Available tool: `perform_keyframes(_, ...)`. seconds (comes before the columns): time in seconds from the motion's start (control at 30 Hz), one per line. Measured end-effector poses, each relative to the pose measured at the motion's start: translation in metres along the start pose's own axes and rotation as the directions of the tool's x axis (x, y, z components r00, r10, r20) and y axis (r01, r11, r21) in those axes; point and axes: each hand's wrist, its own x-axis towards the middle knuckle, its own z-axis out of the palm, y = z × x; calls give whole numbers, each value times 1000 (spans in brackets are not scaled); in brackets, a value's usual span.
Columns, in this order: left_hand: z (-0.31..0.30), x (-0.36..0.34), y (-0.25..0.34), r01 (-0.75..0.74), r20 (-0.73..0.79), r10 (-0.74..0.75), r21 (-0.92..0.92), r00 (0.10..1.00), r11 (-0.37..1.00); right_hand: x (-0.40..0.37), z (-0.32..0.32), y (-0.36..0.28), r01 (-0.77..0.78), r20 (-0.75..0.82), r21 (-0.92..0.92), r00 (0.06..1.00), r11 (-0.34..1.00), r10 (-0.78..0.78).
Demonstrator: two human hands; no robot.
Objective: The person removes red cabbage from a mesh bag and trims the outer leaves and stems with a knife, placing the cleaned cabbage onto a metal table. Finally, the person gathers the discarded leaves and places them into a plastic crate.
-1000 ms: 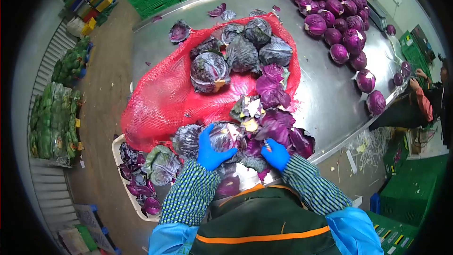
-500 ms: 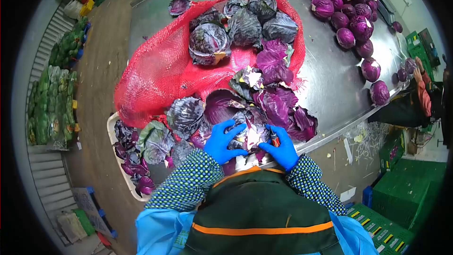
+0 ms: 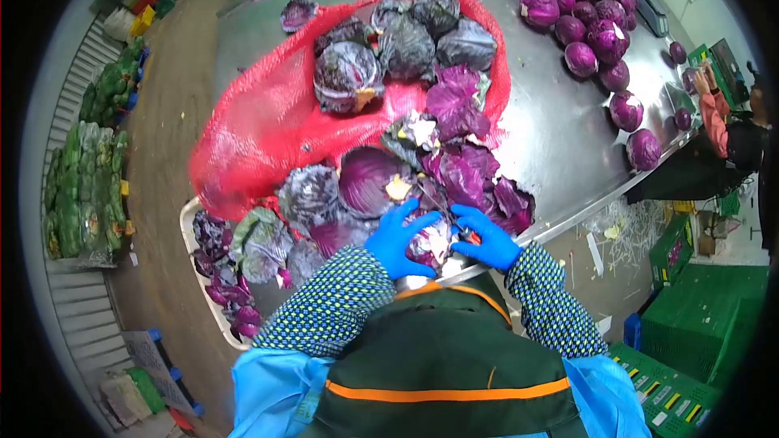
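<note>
Both my hands wear blue gloves and are at the near edge of the metal table. My left hand (image 3: 404,242) curls around the left side of a red cabbage (image 3: 430,245) with pale, partly stripped leaves. At its right side is my right hand (image 3: 489,242), fingers closed around a small knife (image 3: 472,237); only part of its red-and-black handle shows and the blade is hidden. Just beyond lies a trimmed red cabbage (image 3: 369,180) with a pale cut stem. Loose purple leaves (image 3: 462,174) lie around it.
A red mesh sack (image 3: 260,134) holds several untrimmed cabbages (image 3: 349,73). Trimmed cabbages (image 3: 608,40) pile up at the right of the metal table (image 3: 552,130). A pale bin (image 3: 193,235) with leaves stands left. Another person (image 3: 714,118) is at the far right, near green crates (image 3: 690,316).
The view has shifted slightly. My hands have moved apart a little around the cabbage between them, and the trimmed cabbage beyond now shows its cut stem.
</note>
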Motion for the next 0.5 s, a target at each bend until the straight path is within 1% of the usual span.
perform_keyframes(0.03, 2, 1, -8, 33, -47, -42, -182, 998, 983, -2, 0, -1, -11, -5, -118, 1000, 993, 10)
perform_keyframes(0.07, 4, -2, -20, 59, -72, -91, -361, 993, 931, -4, 0, 0, -32, -18, -227, 999, 973, 29)
perform_keyframes(0.1, 3, -6, -30, 54, -68, -101, -496, 993, 867, -6, 4, -10, -229, -54, 78, 971, 970, 234)
perform_keyframes(0.13, 1, -11, -33, 209, 9, -251, -584, 968, 784, -8, 5, -21, -235, -52, 89, 969, 968, 240)
perform_keyframes(0.17, 9, -15, -42, 224, 26, -308, -743, 951, 631, -7, 3, -32, -302, -11, 135, 952, 944, 306)
perform_keyframes(0.2, 21, -17, -54, 216, 47, -360, -868, 932, 447, -7, -1, -43, -367, 35, 171, 930, 914, 366)
perform_keyframes(0.23, 27, -19, -57, 188, 69, -408, -948, 910, 258, -9, -9, -55, -288, 63, 94, 957, 953, 283)
perform_keyframes(0.27, 34, -24, -58, 84, 93, -392, -996, 915, -39, -12, -16, -73, -301, 37, 387, 949, 871, 312)
perform_keyframes(0.3, 23, -26, -54, 33, 66, -289, -993, 955, -117, -11, -40, -96, -327, -12, 220, 941, 919, 338)
perform_keyframes(0.33, 9, -28, -45, -5, 33, -185, -980, 982, -201, -11, -55, -104, -137, -227, 289, 952, 947, 207)
perform_keyframes(0.37, -13, -25, -47, 27, 26, -17, -996, 1000, 87, -4, -62, -121, -133, -502, 386, 800, 913, 329)
perform_keyframes(0.4, -37, -17, -48, 10, 68, 149, -932, 986, 363, 2, -74, -123, -68, -682, 160, 713, 985, 161)
perform_keyframes(0.43, -54, -10, -30, -52, 0, 118, -897, 993, 439, 5, -72, -129, -107, -683, 176, 703, 979, 199)
perform_keyframes(0.47, -73, -10, -6, 121, 124, -10, -942, 992, 314, 11, -65, -137, -139, -684, 186, 693, 973, 230)
perform_keyframes(0.5, -63, -9, -8, 99, 127, -4, -756, 992, 647, 13, -47, -130, -100, -629, 324, 720, 941, 293)
